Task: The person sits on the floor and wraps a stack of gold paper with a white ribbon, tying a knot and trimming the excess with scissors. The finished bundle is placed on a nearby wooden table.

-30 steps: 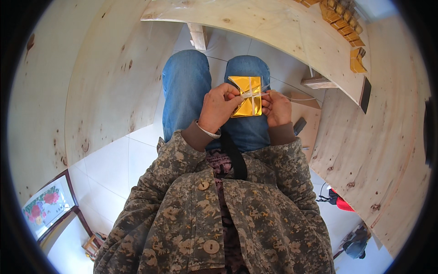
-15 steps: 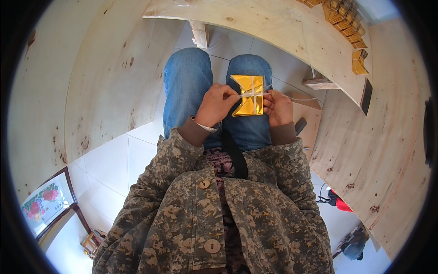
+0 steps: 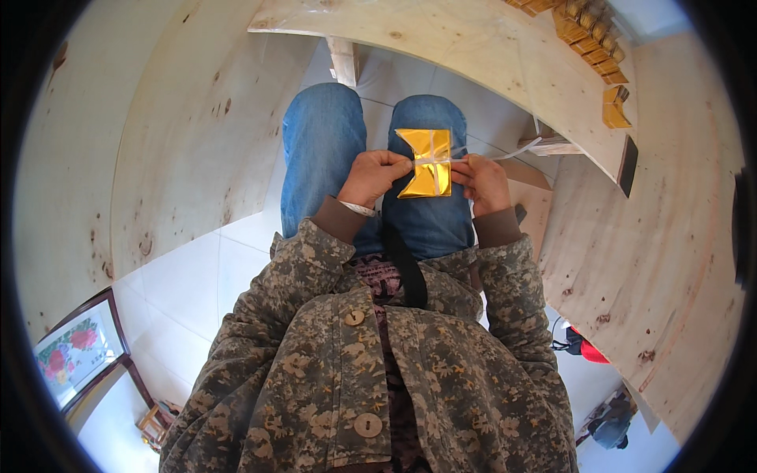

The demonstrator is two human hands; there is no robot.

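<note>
Nearest, a brown-and-tan patterned cloth jacket [image 3: 315, 386] with large round buttons covers the torso; its sleeves run forward to both hands. The left hand [image 3: 369, 180] has thumb and forefinger pressed together on a flat, whitish translucent ribbon [image 3: 431, 162] at the left edge of a flat gold foil packet [image 3: 438, 183]. The right hand [image 3: 484, 183] pinches the same ribbon just beyond the packet's right edge, a loose tail running past the fingers toward the upper right. The packet lies over the right thigh, near the knee of the blue denim trousers [image 3: 322, 130]; the thigh probably serves as a backing, while opposed grips would keep the ribbon straight. The ribbon crosses a second strand on the gold face; the packet's left edge is notched, its right edge straight.

Beyond the right hand is a brown cardboard box [image 3: 530, 193], limiting outward room low on that side. To the left, the forearm has a wider gap before the pale knotted wooden panel [image 3: 181, 150]. Farther off, past the knees, a strip of white tiled floor [image 3: 394, 75] separates them from the edge of a pale wooden board [image 3: 441, 39], with folded gold pieces [image 3: 591, 35] at its far right.
</note>
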